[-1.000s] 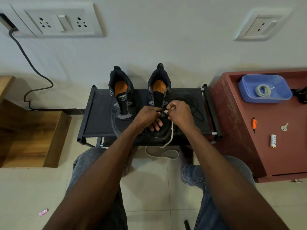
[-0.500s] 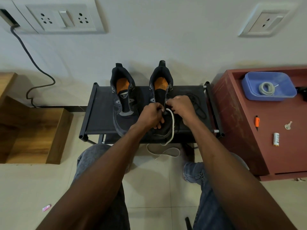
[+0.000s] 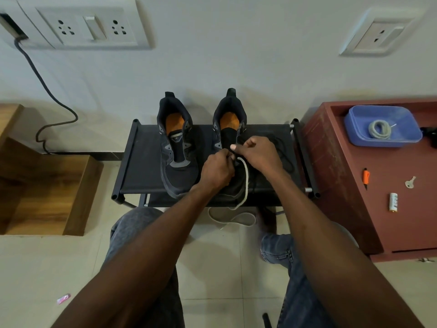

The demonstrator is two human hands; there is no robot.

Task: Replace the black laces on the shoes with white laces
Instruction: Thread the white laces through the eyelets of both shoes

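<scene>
Up against the pale wall (image 3: 236, 55), two socket plates, one at upper left (image 3: 87, 27) with a dark cable (image 3: 47, 91) trailing down, one at upper right (image 3: 380, 34); no lettering readable on either. Down on the tiled floor (image 3: 212, 261), a wooden step unit (image 3: 47, 190) at left, a dark red cabinet (image 3: 343, 185) at right. Between them, a low black rack (image 3: 142, 166) carrying both black shoes with orange insoles. Left shoe (image 3: 176, 157) unlaced, tongue bare, a small pale logo there too tiny to read. Right shoe (image 3: 228, 129) under both hands. Left hand (image 3: 216, 171) curled, pinching at the eyelets; right hand (image 3: 256, 155) curled too, thumb forward, gripping the white lace (image 3: 246, 181), which loops off the rack's front edge onto the floor. Black lace (image 3: 283, 150) lying loose on the rack just beside the right hand. On the cabinet, a blue tray (image 3: 402, 138) holding a coiled second white lace (image 3: 379, 130). Smaller bits: an orange-handled tool (image 3: 366, 176), a white cylinder (image 3: 393, 201) with unreadable print, a key (image 3: 410, 182). Pink scrap (image 3: 63, 298) on the floor at lower left.
</scene>
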